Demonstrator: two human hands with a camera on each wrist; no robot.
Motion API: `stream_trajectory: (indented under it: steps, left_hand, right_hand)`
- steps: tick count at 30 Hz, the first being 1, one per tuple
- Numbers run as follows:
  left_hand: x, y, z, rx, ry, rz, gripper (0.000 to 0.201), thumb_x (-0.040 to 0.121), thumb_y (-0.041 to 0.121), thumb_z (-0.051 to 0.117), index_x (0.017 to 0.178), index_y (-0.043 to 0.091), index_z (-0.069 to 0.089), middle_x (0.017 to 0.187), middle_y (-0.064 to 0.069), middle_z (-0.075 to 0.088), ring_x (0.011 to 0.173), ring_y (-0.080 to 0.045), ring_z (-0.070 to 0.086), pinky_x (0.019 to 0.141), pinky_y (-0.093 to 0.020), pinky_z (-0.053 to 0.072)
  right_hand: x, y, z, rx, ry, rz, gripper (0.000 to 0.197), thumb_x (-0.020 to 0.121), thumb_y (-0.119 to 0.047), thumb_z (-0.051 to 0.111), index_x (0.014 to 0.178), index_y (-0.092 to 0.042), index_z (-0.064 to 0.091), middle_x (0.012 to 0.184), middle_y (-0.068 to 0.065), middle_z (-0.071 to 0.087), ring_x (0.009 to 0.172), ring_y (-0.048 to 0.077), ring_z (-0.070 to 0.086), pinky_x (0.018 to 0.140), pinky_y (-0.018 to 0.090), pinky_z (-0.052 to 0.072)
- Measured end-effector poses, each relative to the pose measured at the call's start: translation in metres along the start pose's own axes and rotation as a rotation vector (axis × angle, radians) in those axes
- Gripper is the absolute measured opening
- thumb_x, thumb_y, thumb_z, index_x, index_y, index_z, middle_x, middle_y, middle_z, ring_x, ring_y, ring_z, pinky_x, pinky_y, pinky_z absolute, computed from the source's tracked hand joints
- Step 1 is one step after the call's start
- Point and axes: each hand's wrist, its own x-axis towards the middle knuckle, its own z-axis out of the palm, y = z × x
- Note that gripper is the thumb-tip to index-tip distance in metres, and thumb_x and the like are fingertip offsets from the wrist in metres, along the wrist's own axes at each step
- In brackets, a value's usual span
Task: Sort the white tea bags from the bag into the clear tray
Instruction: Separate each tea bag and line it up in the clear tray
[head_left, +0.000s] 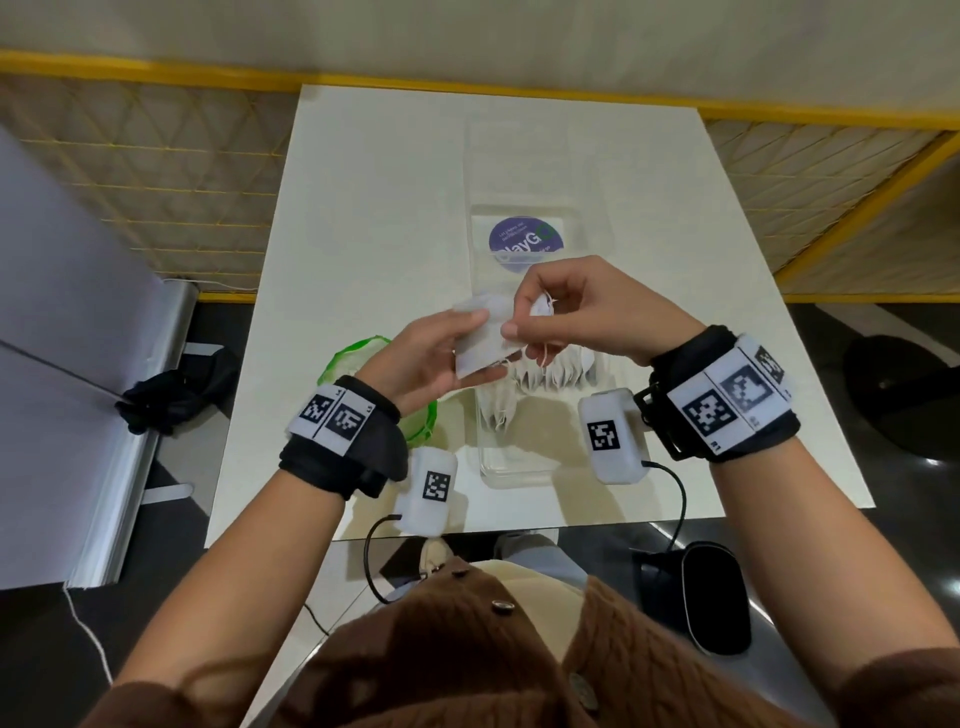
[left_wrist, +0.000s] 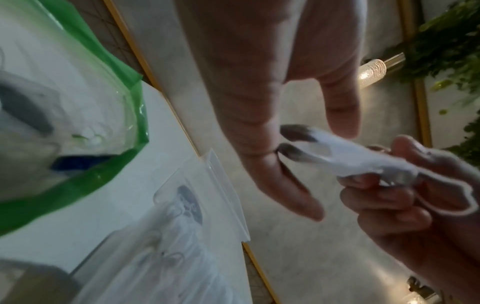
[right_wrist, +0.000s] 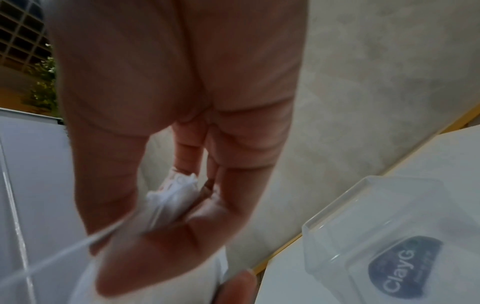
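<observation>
Head view: left hand (head_left: 431, 358) and right hand (head_left: 566, 306) are both pinching one white tea bag (head_left: 480, 338) at mid-frame, directly above the clear tray (head_left: 519, 473).

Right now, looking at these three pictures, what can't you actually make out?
- How many tea bags the hands hold: head view, fingers of the left hand and right hand cover them; both wrist views are blurred.
- The count already in the clear tray: head view, the hands hide most of the pile.
- What remains in the green-edged bag: the left wrist covers it.
- The small print on the tray's sticker: too small.
</observation>
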Motion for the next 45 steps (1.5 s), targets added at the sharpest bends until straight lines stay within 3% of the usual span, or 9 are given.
stream_trajectory:
  steps: [3, 8, 13, 18, 24, 29, 33, 39, 45]
  left_hand:
    - [0.000, 0.000, 0.003, 0.010, 0.014, 0.031, 0.024, 0.093, 0.004, 0.048, 0.116, 0.006, 0.054, 0.101, -0.007, 0.066, 0.082, -0.012, 0.069, 0.071, -0.022, 0.056]
    - [0.000, -0.003, 0.001, -0.006, 0.062, 0.045, 0.027, 0.092, 0.005, 0.049, 0.118, 0.010, 0.053, 0.096, -0.004, 0.065, 0.073, -0.008, 0.068, 0.061, -0.018, 0.054]
    - [0.002, -0.007, 0.000, -0.061, 0.070, 0.136, 0.043, 0.089, -0.004, 0.051, 0.122, 0.023, 0.049, 0.098, -0.001, 0.068, 0.083, -0.012, 0.068, 0.071, -0.025, 0.057]
    - [0.006, -0.007, 0.002, -0.024, 0.092, 0.164, 0.030, 0.086, -0.010, 0.052, 0.102, 0.014, 0.053, 0.094, -0.007, 0.065, 0.076, -0.012, 0.069, 0.069, -0.026, 0.058]
    - [0.008, -0.012, 0.002, 0.015, 0.135, 0.145, 0.017, 0.087, -0.003, 0.055, 0.083, 0.014, 0.055, 0.068, 0.004, 0.067, 0.064, -0.007, 0.066, 0.059, -0.020, 0.056]
    - [0.011, -0.014, 0.002, 0.009, 0.175, 0.125, 0.015, 0.087, -0.001, 0.057, 0.081, 0.013, 0.057, 0.078, -0.004, 0.061, 0.062, -0.009, 0.063, 0.058, -0.018, 0.054]
    - [0.011, -0.014, 0.002, -0.099, 0.138, 0.146, 0.020, 0.089, -0.003, 0.051, 0.086, 0.015, 0.059, 0.073, 0.003, 0.069, 0.067, -0.008, 0.068, 0.059, -0.019, 0.055]
    - [0.014, -0.019, 0.005, -0.067, 0.127, 0.119, 0.019, 0.088, -0.003, 0.054, 0.088, 0.013, 0.062, 0.073, 0.002, 0.072, 0.069, -0.009, 0.069, 0.061, -0.020, 0.056]
    - [0.019, -0.027, 0.007, 0.129, 0.170, 0.085, 0.018, 0.085, 0.000, 0.062, 0.095, 0.014, 0.066, 0.079, -0.004, 0.065, 0.067, -0.011, 0.066, 0.061, -0.019, 0.056]
  right_hand:
    - [0.004, 0.002, -0.001, -0.025, 0.026, -0.015, 0.016, 0.081, -0.009, 0.070, 0.076, -0.011, 0.055, 0.066, 0.004, 0.059, 0.053, 0.012, 0.062, 0.054, 0.019, 0.051]
    - [0.010, 0.010, -0.001, -0.049, 0.103, 0.039, 0.019, 0.084, -0.003, 0.065, 0.093, -0.013, 0.051, 0.066, 0.006, 0.060, 0.063, 0.030, 0.067, 0.061, 0.033, 0.058]
    - [0.011, 0.008, 0.000, -0.128, 0.082, 0.056, 0.014, 0.086, -0.003, 0.059, 0.084, -0.016, 0.055, 0.073, 0.012, 0.067, 0.066, 0.029, 0.069, 0.068, 0.038, 0.059]
    - [0.012, 0.012, -0.003, -0.068, 0.138, 0.110, 0.047, 0.083, -0.009, 0.066, 0.125, -0.016, 0.046, 0.068, -0.003, 0.055, 0.064, 0.027, 0.064, 0.066, 0.037, 0.057]
    - [0.012, 0.017, -0.007, 0.011, 0.197, 0.159, 0.011, 0.082, -0.004, 0.066, 0.092, -0.006, 0.072, 0.077, 0.007, 0.068, 0.067, 0.023, 0.065, 0.076, 0.033, 0.057]
    - [0.010, 0.017, -0.008, -0.029, 0.216, 0.163, 0.022, 0.084, 0.000, 0.064, 0.102, -0.011, 0.071, 0.087, 0.015, 0.071, 0.060, 0.012, 0.067, 0.077, 0.027, 0.057]
    - [0.005, 0.014, -0.012, 0.027, 0.222, 0.153, 0.028, 0.084, 0.006, 0.060, 0.106, -0.009, 0.067, 0.104, 0.035, 0.062, 0.070, 0.020, 0.066, 0.064, 0.014, 0.054]
    - [-0.004, 0.016, -0.022, -0.060, 0.151, 0.254, 0.019, 0.083, 0.003, 0.063, 0.096, -0.008, 0.073, 0.085, 0.006, 0.073, 0.067, 0.013, 0.070, 0.076, 0.020, 0.057]
    - [-0.011, 0.019, -0.025, -0.163, 0.225, 0.360, 0.011, 0.080, 0.000, 0.066, 0.087, -0.003, 0.074, 0.074, 0.013, 0.072, 0.059, 0.013, 0.066, 0.069, 0.019, 0.058]
